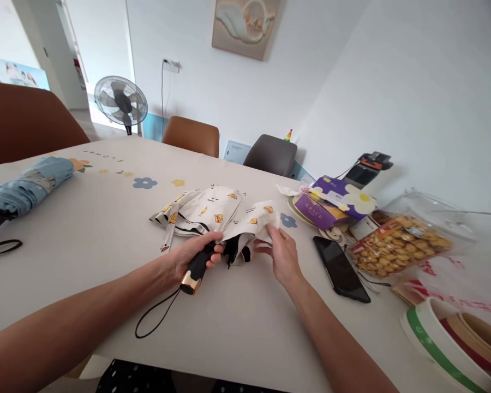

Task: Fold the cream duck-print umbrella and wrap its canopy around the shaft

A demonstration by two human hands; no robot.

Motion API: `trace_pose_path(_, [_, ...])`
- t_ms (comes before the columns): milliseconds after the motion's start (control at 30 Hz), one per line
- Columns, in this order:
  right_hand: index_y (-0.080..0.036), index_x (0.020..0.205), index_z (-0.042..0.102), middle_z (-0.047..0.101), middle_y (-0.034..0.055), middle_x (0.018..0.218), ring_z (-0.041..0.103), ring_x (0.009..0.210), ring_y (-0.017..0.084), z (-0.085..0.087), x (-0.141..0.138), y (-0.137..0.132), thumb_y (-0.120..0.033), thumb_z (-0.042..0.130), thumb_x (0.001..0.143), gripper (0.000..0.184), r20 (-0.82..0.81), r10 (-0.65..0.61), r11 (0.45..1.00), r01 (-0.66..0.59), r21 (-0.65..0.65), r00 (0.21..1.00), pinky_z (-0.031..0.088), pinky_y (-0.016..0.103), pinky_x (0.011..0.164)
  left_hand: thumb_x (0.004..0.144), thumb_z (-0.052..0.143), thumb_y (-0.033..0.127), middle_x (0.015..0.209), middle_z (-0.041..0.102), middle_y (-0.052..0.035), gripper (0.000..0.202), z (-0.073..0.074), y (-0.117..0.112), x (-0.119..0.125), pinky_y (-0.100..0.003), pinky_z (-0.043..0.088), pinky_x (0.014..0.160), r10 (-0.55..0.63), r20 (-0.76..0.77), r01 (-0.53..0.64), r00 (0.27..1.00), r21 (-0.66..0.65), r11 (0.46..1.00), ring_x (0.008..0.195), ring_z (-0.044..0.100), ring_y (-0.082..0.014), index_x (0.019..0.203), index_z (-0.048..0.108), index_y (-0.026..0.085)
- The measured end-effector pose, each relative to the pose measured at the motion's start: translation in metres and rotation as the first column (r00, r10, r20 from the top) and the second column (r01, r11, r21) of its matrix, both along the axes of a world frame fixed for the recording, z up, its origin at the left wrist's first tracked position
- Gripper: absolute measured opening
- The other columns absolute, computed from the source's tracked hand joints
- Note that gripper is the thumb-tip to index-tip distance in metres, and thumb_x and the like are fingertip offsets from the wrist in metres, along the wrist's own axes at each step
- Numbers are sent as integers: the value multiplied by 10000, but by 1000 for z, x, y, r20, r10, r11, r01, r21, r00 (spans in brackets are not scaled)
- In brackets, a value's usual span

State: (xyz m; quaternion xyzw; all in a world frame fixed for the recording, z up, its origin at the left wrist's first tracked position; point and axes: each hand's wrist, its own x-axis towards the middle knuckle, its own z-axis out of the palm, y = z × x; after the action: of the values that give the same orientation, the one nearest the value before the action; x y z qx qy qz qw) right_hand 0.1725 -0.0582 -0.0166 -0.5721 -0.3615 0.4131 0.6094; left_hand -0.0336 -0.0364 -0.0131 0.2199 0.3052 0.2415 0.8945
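Observation:
A folding white umbrella (213, 210) printed with small yellow ducks lies loosely bunched in the middle of the table. My left hand (196, 252) is wrapped round its black handle, which ends in a gold cap with a black wrist loop trailing toward me. My right hand (281, 252) pinches a fold of the white canopy fabric at the umbrella's right side.
A folded blue umbrella (27, 188) lies at the far left. A black phone (340, 267) lies right of my hand, with a bag of snacks (396, 245), a purple packet (331, 203) and rolls of tape (450, 333) beyond. Brown chairs and a fan (120, 102) stand behind the table (106, 229).

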Motion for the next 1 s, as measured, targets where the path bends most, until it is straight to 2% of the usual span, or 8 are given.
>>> trace_pose_path(67, [-175, 870, 669, 671, 47, 900, 639, 713, 186, 5, 4, 0, -365, 641, 732, 236, -58, -38, 995, 43, 88, 998, 576, 316, 566, 821, 559, 297, 591, 431, 41, 244, -3, 0, 0, -120, 361, 324, 9, -25, -8, 1000, 29, 1000, 413, 402, -21, 677, 444, 137])
trace_pose_path(133, [-188, 890, 668, 661, 49, 1006, 638, 845, 205, 11, 7, 0, -344, 626, 750, 213, -146, 30, 988, -8, 154, 989, 577, 348, 673, 793, 592, 316, 610, 460, 30, 249, -5, -1, 1, -126, 368, 337, 48, -66, -43, 997, 72, 996, 430, 422, -28, 687, 459, 134])
trace_pose_path(300, [-196, 878, 664, 652, 60, 1033, 593, 1003, 239, 34, 0, 0, -334, 605, 776, 181, -134, 158, 956, -118, 267, 978, 553, 382, 752, 730, 658, 333, 655, 526, -14, 261, -6, -5, 3, -171, 404, 377, 104, -197, -76, 975, 144, 987, 507, 527, -85, 726, 509, 119])
trace_pose_path(400, [-190, 805, 649, 649, 44, 938, 600, 949, 216, 55, -12, 6, -343, 622, 765, 160, -56, 173, 937, -147, 317, 983, 546, 356, 742, 713, 675, 314, 719, 577, -47, 268, -6, -6, 3, -189, 450, 427, 78, -188, -49, 979, 150, 987, 625, 614, -143, 836, 566, 102])
trace_pose_path(567, [-192, 681, 565, 575, 3, 718, 584, 756, 161, 80, -41, 26, -358, 630, 745, 190, 115, 93, 926, -129, 355, 989, 524, 284, 660, 748, 633, 273, 838, 641, -86, 270, -8, -5, 3, -248, 546, 573, -26, -16, 28, 1000, 108, 994, 731, 664, -189, 944, 594, 91])
trace_pose_path(667, [-196, 643, 508, 521, -20, 644, 551, 684, 140, 75, -59, 37, -373, 617, 746, 233, 100, 38, 920, -74, 385, 994, 501, 266, 634, 781, 595, 278, 872, 657, -107, 257, -9, -3, 4, -240, 550, 551, -22, 44, 20, 999, 62, 998, 759, 675, -200, 952, 596, 86])
trace_pose_path(767, [-199, 632, 468, 488, -30, 628, 522, 638, 125, 63, -76, 45, -396, 598, 756, 267, 67, 70, 915, -91, 393, 995, 478, 256, 613, 832, 537, 309, 862, 660, -116, 272, -7, -4, 4, -229, 548, 546, -8, 71, 5, 997, 42, 999, 772, 680, -203, 967, 589, 79])
trace_pose_path(1000, [-207, 583, 355, 372, -43, 559, 416, 542, 103, 41, -99, 53, -445, 528, 790, 359, 219, 6, 921, -91, 379, 976, 398, 222, 521, 886, 445, 342, 868, 658, -138, 319, -4, -6, 4, -210, 537, 516, 39, 88, -43, 995, 40, 998, 674, 667, -164, 965, 597, 72])
